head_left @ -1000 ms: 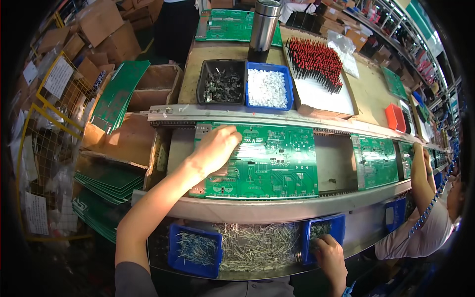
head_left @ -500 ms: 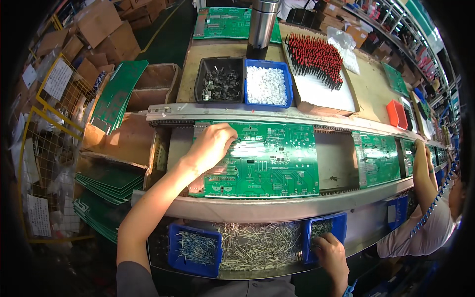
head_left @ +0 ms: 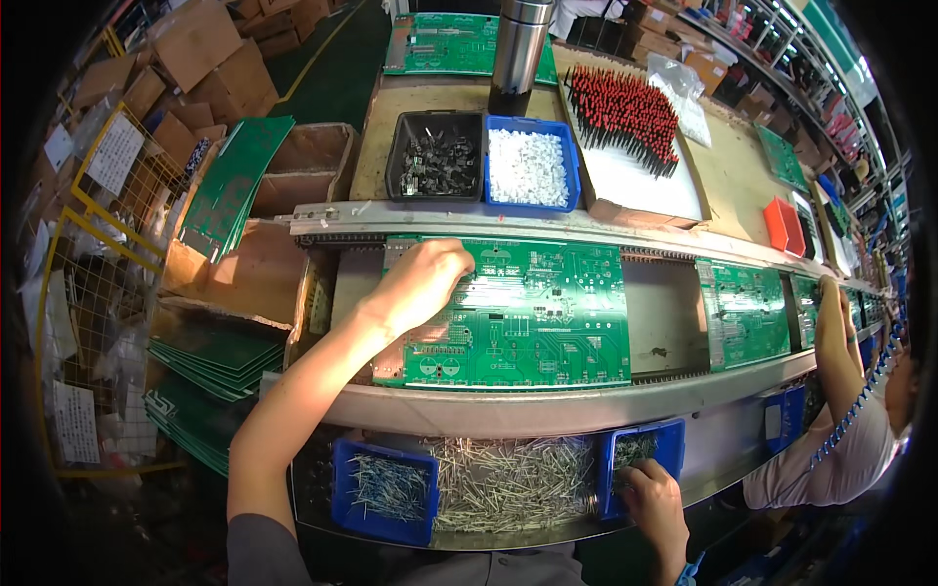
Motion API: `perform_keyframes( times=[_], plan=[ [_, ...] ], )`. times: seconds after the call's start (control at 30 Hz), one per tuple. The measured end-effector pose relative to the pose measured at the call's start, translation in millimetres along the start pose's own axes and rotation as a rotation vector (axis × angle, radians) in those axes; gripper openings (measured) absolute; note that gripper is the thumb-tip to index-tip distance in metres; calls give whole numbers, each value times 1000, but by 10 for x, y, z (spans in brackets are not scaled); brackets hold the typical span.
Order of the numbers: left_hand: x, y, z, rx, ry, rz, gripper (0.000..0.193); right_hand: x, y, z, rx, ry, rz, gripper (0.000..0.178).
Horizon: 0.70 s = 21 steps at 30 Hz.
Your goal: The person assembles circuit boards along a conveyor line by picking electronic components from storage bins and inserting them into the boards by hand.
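Note:
My left hand (head_left: 427, 281) is over the upper left part of a green circuit board (head_left: 576, 342), fingertips pinched together close to its surface. Whatever those fingers hold is too small or hidden to make out. The board lies in the rails of a conveyor (head_left: 508, 405). My right hand (head_left: 655, 498) reaches into a small blue bin (head_left: 669, 454) of thin-leaded components, its fingers curled together at the near side; their tips are partly hidden. Left of that bin lies a heap of loose wire-leaded components (head_left: 513, 479), then another blue bin (head_left: 425, 527) with bluish leaded parts.
Behind the rail stand a black bin (head_left: 396, 181), a blue bin of white connectors (head_left: 528, 166), a steel flask (head_left: 518, 59) and red-topped black parts (head_left: 625, 112). Stacked boards (head_left: 220, 361) sit left. At right, a co-worker's arm (head_left: 833, 337) reaches over further boards (head_left: 747, 313).
My left hand has shifted very slightly to the right along the board's upper part. My right hand stays in the blue bin with hardly any movement.

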<state>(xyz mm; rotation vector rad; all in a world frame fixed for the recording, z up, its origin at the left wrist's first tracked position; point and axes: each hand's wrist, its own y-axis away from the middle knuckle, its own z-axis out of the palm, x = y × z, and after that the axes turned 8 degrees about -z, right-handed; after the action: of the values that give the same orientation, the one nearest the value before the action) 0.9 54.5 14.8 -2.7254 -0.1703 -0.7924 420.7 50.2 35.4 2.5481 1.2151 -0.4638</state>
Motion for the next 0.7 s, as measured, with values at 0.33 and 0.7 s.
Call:
perform_keyframes(
  times=[0.33, 0.7],
  plan=[
    [183, -33, 27, -86, -175, 15, 5, -10, 15, -18, 33, -14, 13, 22],
    [298, -105, 132, -84, -331, -27, 6, 161, 97, 59, 138, 105, -151, 13]
  ],
)
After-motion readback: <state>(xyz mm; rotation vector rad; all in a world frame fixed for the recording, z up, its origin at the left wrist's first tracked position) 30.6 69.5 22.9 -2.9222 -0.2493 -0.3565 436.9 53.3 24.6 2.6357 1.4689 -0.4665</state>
